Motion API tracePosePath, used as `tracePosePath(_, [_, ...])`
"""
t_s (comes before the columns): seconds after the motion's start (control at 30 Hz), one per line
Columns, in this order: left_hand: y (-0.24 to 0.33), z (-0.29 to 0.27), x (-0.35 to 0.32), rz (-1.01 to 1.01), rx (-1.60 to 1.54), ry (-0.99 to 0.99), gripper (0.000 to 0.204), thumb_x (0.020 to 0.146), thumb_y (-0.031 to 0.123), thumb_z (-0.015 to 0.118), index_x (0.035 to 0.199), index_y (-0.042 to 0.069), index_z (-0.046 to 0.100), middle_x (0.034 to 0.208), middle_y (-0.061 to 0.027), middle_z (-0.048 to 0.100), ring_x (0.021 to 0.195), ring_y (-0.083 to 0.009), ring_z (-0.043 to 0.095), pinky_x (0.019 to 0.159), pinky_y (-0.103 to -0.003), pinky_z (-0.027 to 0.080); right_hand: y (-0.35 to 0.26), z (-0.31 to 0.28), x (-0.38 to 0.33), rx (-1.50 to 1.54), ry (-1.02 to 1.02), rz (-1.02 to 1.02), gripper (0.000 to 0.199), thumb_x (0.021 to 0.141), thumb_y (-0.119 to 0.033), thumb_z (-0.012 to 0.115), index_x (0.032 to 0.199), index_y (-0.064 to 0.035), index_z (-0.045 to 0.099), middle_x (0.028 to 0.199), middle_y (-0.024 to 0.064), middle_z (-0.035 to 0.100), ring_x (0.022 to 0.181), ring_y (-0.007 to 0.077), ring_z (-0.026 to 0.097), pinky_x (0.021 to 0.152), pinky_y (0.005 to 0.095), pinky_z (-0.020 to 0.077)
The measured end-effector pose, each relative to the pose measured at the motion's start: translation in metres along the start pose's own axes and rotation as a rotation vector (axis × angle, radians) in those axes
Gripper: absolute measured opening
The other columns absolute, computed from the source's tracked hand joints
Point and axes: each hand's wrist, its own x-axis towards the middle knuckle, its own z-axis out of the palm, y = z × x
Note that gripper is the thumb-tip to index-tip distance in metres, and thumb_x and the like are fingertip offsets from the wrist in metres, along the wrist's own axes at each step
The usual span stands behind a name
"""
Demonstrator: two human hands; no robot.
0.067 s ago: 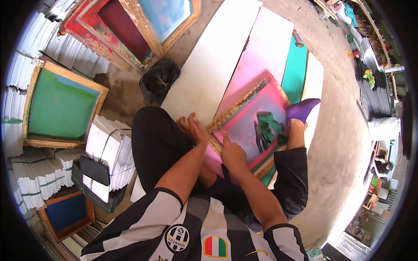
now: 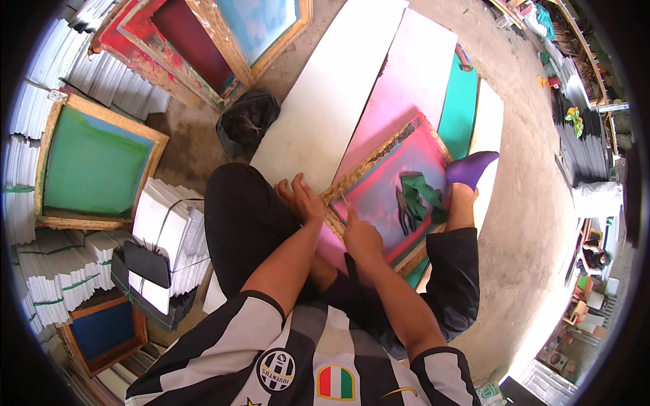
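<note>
My right hand (image 2: 363, 237) is clenched, index finger extended, around what looks like a slim tool (image 2: 344, 199), though most of it is hidden. Its tip pokes out ahead of my finger, pointing away and slightly left over the near-left corner of the wooden frame (image 2: 379, 161). The frame lies under that hand, its long axis running away to my right. My left hand (image 2: 300, 199), fingers loosely spread, sits just beside that corner.

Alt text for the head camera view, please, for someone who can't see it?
A person's right hand holds a slim tool at a wood-framed pink-stained screen, left hand near one corner; green cloth lies on top.
</note>
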Motion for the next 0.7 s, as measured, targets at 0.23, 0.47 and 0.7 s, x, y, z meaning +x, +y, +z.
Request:
tracePosePath(0.23, [-0.008,0.006,0.0,-0.016,0.007,-0.009,0.025,0.103,0.021,0.051,0.117,0.012,0.069,0.131,-0.0215,0.047,0.133,-0.0418,0.039,0.113,-0.056,0.033,0.004,0.002,-0.004,-0.056,-0.009,-0.007,0.04,0.103,-0.021,0.055,0.142,-0.0132,0.062,0.095,0.0276,0.073,0.086,0.0489,0.07,0.078,0.0486,0.0563])
tracePosePath(0.47, [-0.013,0.02,-0.001,0.024,-0.005,0.007,0.027,0.103,0.022,0.048,0.117,0.011,0.07,0.133,-0.0219,0.046,0.134,-0.0413,0.037,0.113,-0.056,0.033,0.055,0.061,0.025,0.717,0.192,-0.249,0.04,0.104,-0.025,0.053,0.142,-0.0137,0.061,0.102,0.0303,0.071,0.097,0.0493,0.068,0.087,0.0504,0.055])
tracePosePath(0.7, [-0.014,0.009,0.001,-0.013,-0.028,-0.022,0.027,0.102,0.021,0.05,0.115,0.01,0.071,0.133,-0.0223,0.047,0.132,-0.0411,0.038,0.113,-0.055,0.033,0.04,0.022,0.013,0.137,0.04,-0.128,0.04,0.103,-0.024,0.058,0.142,-0.0172,0.062,0.107,0.0263,0.072,0.101,0.0455,0.069,0.088,0.0477,0.0551])
